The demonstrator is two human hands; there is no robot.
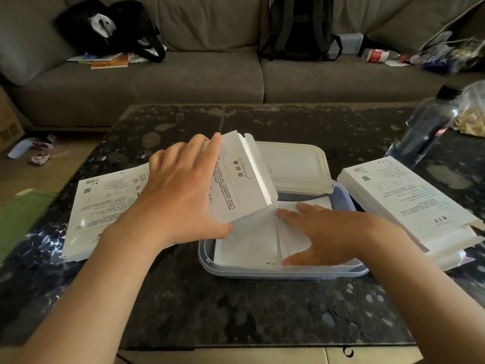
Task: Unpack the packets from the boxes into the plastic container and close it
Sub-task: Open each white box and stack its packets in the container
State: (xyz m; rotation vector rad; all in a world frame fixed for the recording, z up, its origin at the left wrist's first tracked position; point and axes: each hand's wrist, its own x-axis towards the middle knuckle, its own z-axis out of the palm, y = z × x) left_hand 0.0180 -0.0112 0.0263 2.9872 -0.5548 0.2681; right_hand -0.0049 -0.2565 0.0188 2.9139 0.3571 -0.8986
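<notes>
A clear plastic container (pixel 343 195) sits on the dark table, with white packets (pixel 246 243) lying flat inside. My left hand (pixel 181 195) grips a white printed box (pixel 241 179) and holds it tilted over the container's left half. My right hand (pixel 320 235) lies flat with straight fingers on the packets in the right half. The container's white lid (pixel 296 166) rests behind, leaning on the far rim. A stack of white boxes (pixel 409 203) lies to the right, and one more flat box (pixel 105 206) lies to the left.
A dark water bottle (pixel 425 130) and a plastic bag of food (pixel 472 114) stand at the table's right back. A grey sofa (pixel 199 82) with a black backpack (pixel 299 27) and clutter runs behind. A green sheet (pixel 21 208) lies on the floor at left.
</notes>
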